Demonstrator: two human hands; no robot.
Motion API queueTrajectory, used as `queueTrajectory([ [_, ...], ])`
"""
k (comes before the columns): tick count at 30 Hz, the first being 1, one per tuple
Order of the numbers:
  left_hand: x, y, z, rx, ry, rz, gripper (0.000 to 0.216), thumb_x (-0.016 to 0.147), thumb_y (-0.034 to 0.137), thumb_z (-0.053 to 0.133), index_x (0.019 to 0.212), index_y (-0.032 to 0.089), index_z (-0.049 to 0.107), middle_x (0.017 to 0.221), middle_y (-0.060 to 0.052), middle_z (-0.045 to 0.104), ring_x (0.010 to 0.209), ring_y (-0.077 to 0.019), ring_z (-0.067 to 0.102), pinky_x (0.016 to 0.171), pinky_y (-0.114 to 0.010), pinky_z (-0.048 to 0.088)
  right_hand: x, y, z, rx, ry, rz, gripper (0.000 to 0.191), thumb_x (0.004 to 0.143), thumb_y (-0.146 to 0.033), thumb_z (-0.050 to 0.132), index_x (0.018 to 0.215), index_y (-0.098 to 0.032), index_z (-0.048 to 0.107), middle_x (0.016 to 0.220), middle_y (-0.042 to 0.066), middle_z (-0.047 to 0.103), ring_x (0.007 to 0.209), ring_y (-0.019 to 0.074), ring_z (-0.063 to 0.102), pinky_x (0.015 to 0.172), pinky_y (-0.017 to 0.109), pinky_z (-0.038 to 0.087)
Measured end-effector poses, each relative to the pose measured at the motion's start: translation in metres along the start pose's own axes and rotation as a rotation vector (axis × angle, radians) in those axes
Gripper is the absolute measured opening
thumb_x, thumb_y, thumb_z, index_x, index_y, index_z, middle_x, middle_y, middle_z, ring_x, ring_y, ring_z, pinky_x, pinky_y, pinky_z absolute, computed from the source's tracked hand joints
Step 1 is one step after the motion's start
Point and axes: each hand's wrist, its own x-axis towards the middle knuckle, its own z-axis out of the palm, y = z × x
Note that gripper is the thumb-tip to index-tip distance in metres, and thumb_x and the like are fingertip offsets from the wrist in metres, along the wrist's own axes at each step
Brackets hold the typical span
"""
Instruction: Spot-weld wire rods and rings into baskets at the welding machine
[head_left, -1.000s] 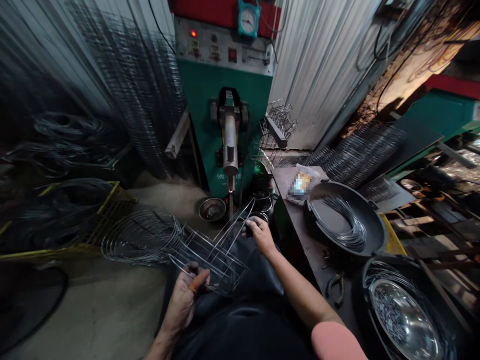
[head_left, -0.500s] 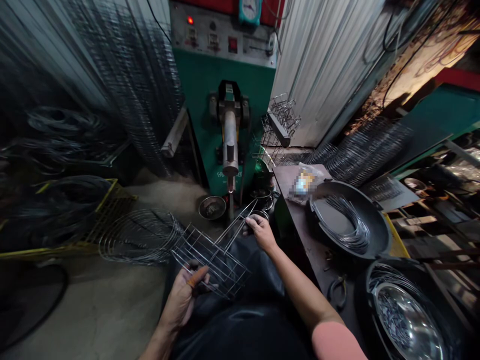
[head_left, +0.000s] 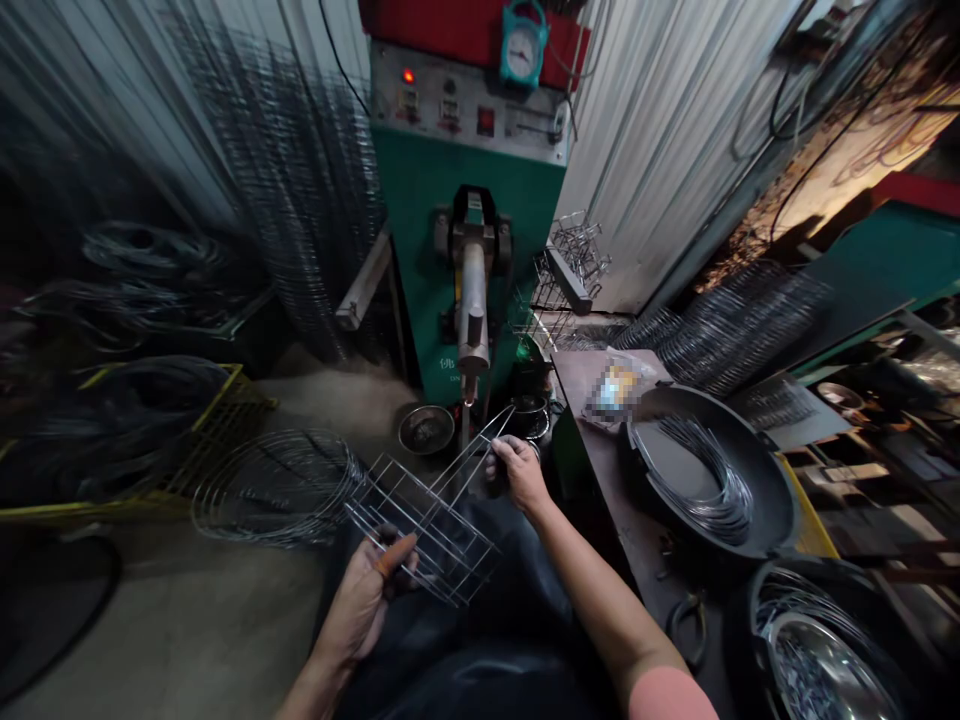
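Observation:
A flat grid of welded steel wires [head_left: 420, 530] spans the space between my hands, low in the middle of the view. My left hand [head_left: 364, 590], with orange tape on one finger, grips its near corner. My right hand [head_left: 519, 474] closes around the far end, where several long rods converge. The tip of the grid's rods reaches toward the foot of a green spot-welding machine [head_left: 465, 160]. Its electrode arm [head_left: 472, 310] stands just above and beyond the grid, not touching it. My dark apron [head_left: 450, 640] lies under both hands.
A metal workbench [head_left: 600, 420] on the right holds a black pan of wire rings [head_left: 709, 470], pliers [head_left: 686, 630] and a steel bowl [head_left: 817, 660]. Wire rings [head_left: 277, 490] lie left of the grid, with a small metal bowl [head_left: 425, 430] on the floor. Hanging wire mesh fills the left wall.
The whole scene has shifted slightly right and down as my head moved. Both hands keep their hold on the grid, which has turned only a little.

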Motion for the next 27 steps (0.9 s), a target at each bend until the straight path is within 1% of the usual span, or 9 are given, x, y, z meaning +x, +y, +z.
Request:
queueTrajectory([
  [6, 0.012, 0.011, 0.003, -0.017, 0.018, 0.022, 0.053, 0.049, 0.027, 0.081, 0.089, 0.019, 0.047, 0.064, 0.005, 0.054, 0.057, -0.0125, 0.052, 0.05, -0.026, 0.048, 0.018, -0.002, 0.006, 0.007, -0.01, -0.03, 0.027, 0.066, -0.039, 0.068, 0.067, -0.016, 0.054, 0.053, -0.003, 0.053, 0.043, 0.0065, 0.048, 0.04, 0.018, 0.04],
  [9, 0.019, 0.018, 0.002, -0.03, 0.002, 0.023, 0.049, 0.05, 0.023, 0.08, 0.087, 0.019, 0.048, 0.064, 0.005, 0.054, 0.057, -0.013, 0.053, 0.048, -0.026, 0.048, 0.029, -0.004, 0.009, -0.013, -0.025, -0.022, 0.027, 0.066, -0.039, 0.068, 0.067, -0.016, 0.054, 0.053, -0.003, 0.054, 0.043, 0.0067, 0.049, 0.039, 0.018, 0.039],
  [12, 0.025, 0.025, 0.003, -0.043, -0.006, 0.028, 0.046, 0.05, 0.02, 0.08, 0.085, 0.019, 0.049, 0.064, 0.005, 0.054, 0.055, -0.0137, 0.054, 0.048, -0.028, 0.049, 0.038, -0.006, 0.01, -0.032, -0.029, -0.006, 0.028, 0.065, -0.039, 0.068, 0.067, -0.016, 0.053, 0.052, -0.003, 0.054, 0.041, 0.0068, 0.048, 0.038, 0.018, 0.038],
  [15, 0.028, 0.031, 0.007, -0.041, 0.021, 0.024, 0.043, 0.051, 0.017, 0.077, 0.083, 0.019, 0.049, 0.063, 0.005, 0.054, 0.053, -0.0141, 0.054, 0.048, -0.03, 0.051, 0.044, -0.009, 0.012, -0.046, -0.021, -0.001, 0.028, 0.064, -0.04, 0.068, 0.066, -0.016, 0.053, 0.052, -0.003, 0.054, 0.041, 0.0068, 0.048, 0.038, 0.018, 0.039],
  [21, 0.027, 0.041, 0.018, -0.05, 0.047, 0.002, 0.031, 0.057, 0.009, 0.071, 0.079, 0.017, 0.051, 0.061, 0.004, 0.053, 0.051, -0.0131, 0.054, 0.046, -0.028, 0.051, 0.054, -0.012, 0.016, -0.04, -0.005, 0.009, 0.026, 0.063, -0.037, 0.069, 0.064, -0.016, 0.053, 0.051, -0.004, 0.053, 0.04, 0.0059, 0.046, 0.037, 0.017, 0.037],
  [24, 0.027, 0.041, 0.019, -0.063, 0.054, -0.012, 0.027, 0.06, 0.009, 0.07, 0.079, 0.016, 0.052, 0.059, 0.004, 0.053, 0.05, -0.0125, 0.054, 0.045, -0.027, 0.051, 0.056, -0.015, 0.016, -0.039, 0.0, 0.036, 0.028, 0.061, -0.038, 0.07, 0.064, -0.016, 0.054, 0.051, -0.004, 0.054, 0.04, 0.0061, 0.047, 0.038, 0.018, 0.037],
  [27, 0.028, 0.036, 0.018, -0.055, 0.048, 0.015, 0.025, 0.06, 0.01, 0.07, 0.078, 0.015, 0.053, 0.059, 0.003, 0.053, 0.05, -0.012, 0.054, 0.045, -0.028, 0.052, 0.042, -0.019, 0.01, -0.118, -0.031, 0.031, 0.031, 0.061, -0.042, 0.07, 0.069, -0.015, 0.057, 0.055, -0.002, 0.057, 0.045, 0.0075, 0.05, 0.044, 0.02, 0.041],
])
